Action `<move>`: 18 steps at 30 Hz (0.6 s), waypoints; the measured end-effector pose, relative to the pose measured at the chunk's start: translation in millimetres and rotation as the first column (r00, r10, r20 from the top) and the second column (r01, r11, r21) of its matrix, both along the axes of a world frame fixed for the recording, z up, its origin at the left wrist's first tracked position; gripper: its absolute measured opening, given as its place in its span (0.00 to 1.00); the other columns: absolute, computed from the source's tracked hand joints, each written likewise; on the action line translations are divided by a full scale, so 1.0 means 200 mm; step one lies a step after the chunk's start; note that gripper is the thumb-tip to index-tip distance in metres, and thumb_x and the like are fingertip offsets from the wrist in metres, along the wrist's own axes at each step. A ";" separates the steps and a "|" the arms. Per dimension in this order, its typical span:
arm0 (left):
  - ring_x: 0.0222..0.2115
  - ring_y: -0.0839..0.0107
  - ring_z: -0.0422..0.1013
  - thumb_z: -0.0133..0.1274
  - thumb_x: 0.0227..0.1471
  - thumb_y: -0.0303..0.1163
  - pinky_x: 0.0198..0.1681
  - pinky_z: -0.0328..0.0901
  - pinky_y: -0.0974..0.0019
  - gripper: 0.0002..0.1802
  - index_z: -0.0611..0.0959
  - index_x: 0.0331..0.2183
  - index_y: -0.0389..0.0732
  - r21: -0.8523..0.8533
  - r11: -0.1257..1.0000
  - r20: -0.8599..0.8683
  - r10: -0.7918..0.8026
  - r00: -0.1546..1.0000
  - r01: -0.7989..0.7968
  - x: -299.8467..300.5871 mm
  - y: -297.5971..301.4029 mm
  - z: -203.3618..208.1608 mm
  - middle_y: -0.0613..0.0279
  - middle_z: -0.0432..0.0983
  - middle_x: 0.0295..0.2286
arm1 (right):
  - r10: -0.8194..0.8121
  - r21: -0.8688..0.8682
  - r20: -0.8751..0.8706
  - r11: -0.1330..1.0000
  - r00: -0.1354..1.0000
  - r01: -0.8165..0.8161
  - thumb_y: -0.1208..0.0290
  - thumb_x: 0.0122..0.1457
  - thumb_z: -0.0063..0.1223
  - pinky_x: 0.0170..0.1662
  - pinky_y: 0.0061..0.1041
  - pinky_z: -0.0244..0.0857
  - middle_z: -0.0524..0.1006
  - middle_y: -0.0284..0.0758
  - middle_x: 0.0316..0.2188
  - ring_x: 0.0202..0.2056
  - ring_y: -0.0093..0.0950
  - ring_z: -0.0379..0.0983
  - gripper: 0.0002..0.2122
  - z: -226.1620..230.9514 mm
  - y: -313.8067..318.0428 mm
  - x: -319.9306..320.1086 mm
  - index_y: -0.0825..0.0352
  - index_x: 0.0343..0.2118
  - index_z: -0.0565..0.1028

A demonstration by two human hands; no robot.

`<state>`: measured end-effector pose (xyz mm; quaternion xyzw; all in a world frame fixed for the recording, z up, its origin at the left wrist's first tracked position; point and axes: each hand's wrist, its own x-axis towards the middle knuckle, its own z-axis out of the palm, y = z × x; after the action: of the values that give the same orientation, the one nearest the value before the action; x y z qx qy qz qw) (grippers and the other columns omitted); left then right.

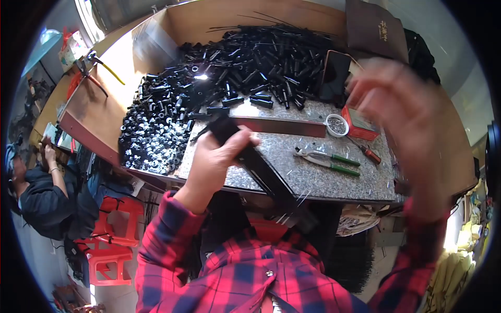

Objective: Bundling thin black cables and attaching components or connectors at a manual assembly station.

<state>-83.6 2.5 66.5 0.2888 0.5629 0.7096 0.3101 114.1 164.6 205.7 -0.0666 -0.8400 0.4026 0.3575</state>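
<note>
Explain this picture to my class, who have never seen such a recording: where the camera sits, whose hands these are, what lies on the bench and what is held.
The one picture comes from a wide fisheye camera worn on a person's head, looking down, so straight edges bend near the rim. The red checked sleeves rising from the bottom are the wearer's own arms. The left hand grips a long black bar that slants toward the body. The right hand is raised close to the lens and blurred; whether it holds anything cannot be told. On the speckled stone bench lie green-handled pliers, a screwdriver, a small round dish, a red tin and a big heap of black plastic parts. At far left another person sits near red stools.
</note>
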 end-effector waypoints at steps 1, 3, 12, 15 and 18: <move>0.28 0.75 0.75 0.53 0.55 0.34 0.25 0.70 0.73 0.11 0.78 0.34 0.35 0.060 0.996 0.100 0.062 0.993 -0.068 -0.01 -0.03 -0.07 0.60 0.78 0.29 | 0.050 0.334 0.119 0.939 0.992 -0.087 0.75 0.54 0.52 0.37 0.23 0.65 0.76 0.35 0.31 0.31 0.24 0.72 0.05 -0.16 -0.04 0.02 0.71 0.32 0.75; 0.30 0.70 0.77 0.50 0.57 0.34 0.22 0.75 0.70 0.12 0.76 0.36 0.33 0.124 0.974 0.315 0.142 0.938 -0.189 0.03 -0.02 -0.21 0.53 0.78 0.30 | 0.369 -0.221 0.305 0.924 0.878 -0.312 0.73 0.55 0.55 0.34 0.26 0.68 0.76 0.39 0.32 0.30 0.28 0.75 0.08 -0.48 -0.24 0.07 0.72 0.34 0.76; 0.32 0.72 0.75 0.48 0.59 0.36 0.31 0.76 0.67 0.12 0.77 0.39 0.37 0.209 0.917 0.559 0.173 0.811 -0.339 0.23 -0.04 -0.35 0.56 0.77 0.36 | 0.107 -0.951 -0.233 0.183 0.967 -0.250 0.49 0.62 0.41 0.29 0.20 0.66 0.71 0.33 0.27 0.25 0.24 0.71 0.29 -1.12 -0.49 -0.24 0.62 0.59 0.53; 0.33 0.73 0.74 0.48 0.59 0.35 0.30 0.74 0.71 0.11 0.77 0.39 0.38 0.226 0.922 0.561 0.140 0.816 -0.314 0.29 -0.02 -0.35 0.59 0.76 0.37 | -0.031 -0.978 -0.107 0.184 0.994 -0.100 0.47 0.63 0.37 0.27 0.22 0.68 0.74 0.33 0.26 0.24 0.22 0.72 0.24 -1.07 -0.37 -0.24 0.63 0.52 0.65; 0.38 0.70 0.74 0.50 0.57 0.36 0.35 0.74 0.68 0.12 0.77 0.40 0.38 0.239 0.941 0.606 0.047 0.794 -0.239 0.37 0.00 -0.31 0.61 0.75 0.39 | -0.200 -0.775 -0.011 0.621 0.980 0.118 0.52 0.64 0.39 0.23 0.22 0.70 0.76 0.35 0.27 0.24 0.22 0.73 0.20 -1.15 -0.22 -0.23 0.68 0.39 0.73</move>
<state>-9.0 1.7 3.7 0.0531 0.3426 0.8634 0.3666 67.9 120.9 -23.9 -0.2673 -0.5606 0.6915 0.3691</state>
